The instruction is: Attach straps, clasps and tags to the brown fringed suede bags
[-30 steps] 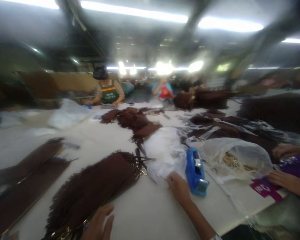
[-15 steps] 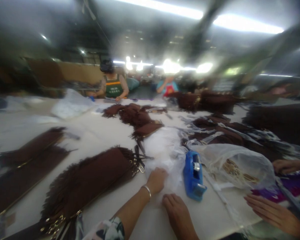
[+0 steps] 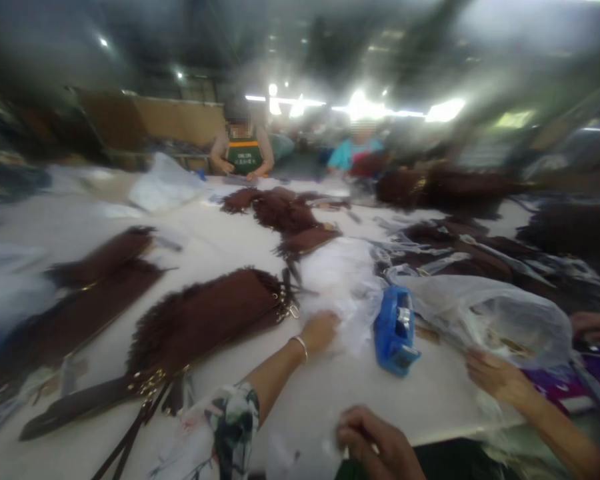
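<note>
My left hand (image 3: 321, 331), a bracelet on its wrist and a floral sleeve behind it, reaches across the white table (image 3: 430, 400). It is closed into a heap of thin white plastic bags (image 3: 340, 280). My right hand (image 3: 375, 445) is low at the near edge with its fingers curled on a pale clear plastic bag (image 3: 295, 457), which is blurred. A brown fringed bag (image 3: 205, 320) with gold hardware lies just left of my left arm. A blue tape dispenser (image 3: 395, 327) stands right of the heap.
A co-worker's hand (image 3: 493, 377) at the right touches a large clear bag (image 3: 500, 317) with pale contents. More brown fringed bags (image 3: 95, 293) lie at the left and across the far table. Two people (image 3: 243, 150) work at the far end.
My left hand came up from the near edge to the white bags. My right hand drew back from the heap to the table's near edge and curled shut.
</note>
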Demonstrator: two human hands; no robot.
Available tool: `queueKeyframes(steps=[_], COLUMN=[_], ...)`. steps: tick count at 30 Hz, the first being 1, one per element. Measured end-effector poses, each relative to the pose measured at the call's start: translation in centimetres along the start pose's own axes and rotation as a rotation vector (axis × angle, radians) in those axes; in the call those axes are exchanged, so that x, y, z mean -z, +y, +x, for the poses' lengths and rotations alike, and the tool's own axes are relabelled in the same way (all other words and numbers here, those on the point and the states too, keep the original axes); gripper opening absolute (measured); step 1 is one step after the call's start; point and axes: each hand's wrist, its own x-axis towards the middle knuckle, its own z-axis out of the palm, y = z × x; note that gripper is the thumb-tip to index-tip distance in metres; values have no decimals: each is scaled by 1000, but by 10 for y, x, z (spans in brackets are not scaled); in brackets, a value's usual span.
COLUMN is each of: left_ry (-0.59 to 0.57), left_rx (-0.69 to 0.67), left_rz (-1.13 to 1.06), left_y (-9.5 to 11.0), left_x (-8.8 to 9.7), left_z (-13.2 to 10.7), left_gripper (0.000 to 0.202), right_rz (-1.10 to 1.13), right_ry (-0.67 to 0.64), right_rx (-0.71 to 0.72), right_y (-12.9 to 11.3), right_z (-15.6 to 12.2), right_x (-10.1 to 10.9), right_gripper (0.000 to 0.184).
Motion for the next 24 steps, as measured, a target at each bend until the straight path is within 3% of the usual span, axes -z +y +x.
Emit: queueKeyframes(steps=[2, 4, 7, 10, 12, 16, 20, 22, 24], left_ry=[-3, 9, -10, -56, -1, 254, 348, 348, 348], left_rx=[20, 55, 161, 256, 360, 544, 565, 561, 552], left_rz=[-64, -204, -723, -1010, -1107, -1129, -1008, -912, -735], left_y=[4, 12, 28, 35, 30, 7, -5, -5, -3], left_x=[15, 32, 52, 54, 47, 33, 35, 41, 49], left_z=[-14, -43, -112, -184, -220, -258, -285, -301, -317], left_gripper=[35, 42, 56, 50, 47, 39, 23, 13, 9], right_rz=[35, 92, 128, 102, 114, 373, 648, 641, 591], right_ry=[52, 91, 86, 44, 0, -56, -153, -221, -234], right_rx=[-43, -77, -83, -83, -90, -221, -458, -419, -296], right_y=[-12, -19, -25, -28, -28, -19, -8, -10, -18], right_z=[10, 24, 39, 49, 55, 69, 73, 69, 63], right_x=[5, 1, -14, -35, -51, -93, -135, -148, -157], right_gripper=[22, 25, 30, 37, 45, 55, 66, 66, 52])
